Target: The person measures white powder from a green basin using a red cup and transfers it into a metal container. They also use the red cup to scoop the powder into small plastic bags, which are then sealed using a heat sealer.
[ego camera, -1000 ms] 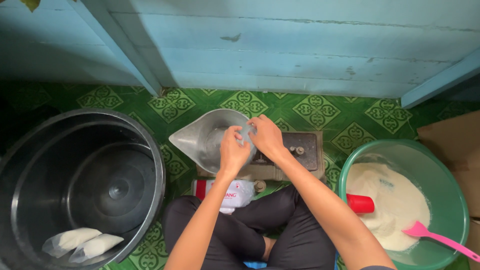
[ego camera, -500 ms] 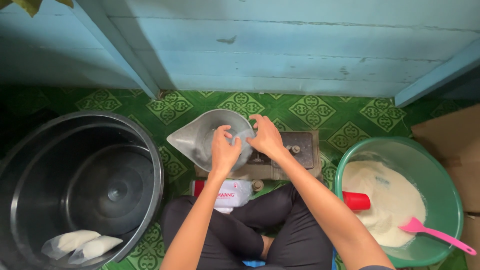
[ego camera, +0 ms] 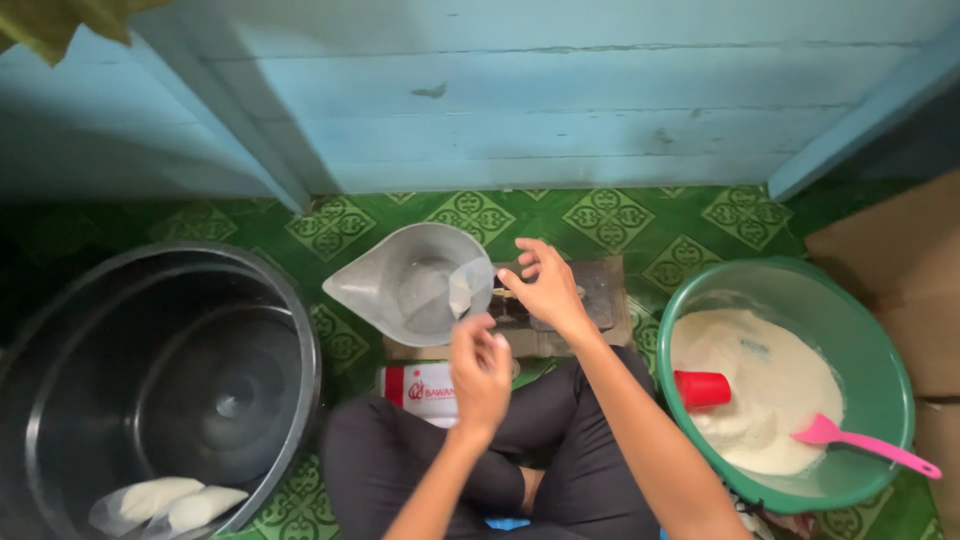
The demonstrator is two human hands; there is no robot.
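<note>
Now, at the far left, the big dark plastic tub (ego camera: 150,390) is sitting as it was a second ago, with two filled, tied-off clear bags (ego camera: 165,505) of pale mixture lying at its bottom. Just to its right, the grey scale pan (ego camera: 410,285) is holding a small clear plastic bag (ego camera: 462,290) against its right rim, over the kitchen scale (ego camera: 570,305). A second ago both hands were working together at the pan's edge; now the left hand (ego camera: 480,372) is drawing back toward the lap, apart from the pan, its fingers curled loosely and gripping nothing that I can make out. The right hand (ego camera: 545,285) is staying up beside the bag, fingertips pressed together in a pinch at or near the bag's mouth, though whether they are actually gripping film is too small to tell. Further right, the green basin (ego camera: 880,340) is holding pale batter, a red cup (ego camera: 702,388) and a pink spatula (ego camera: 860,445), all unmoved.
</note>
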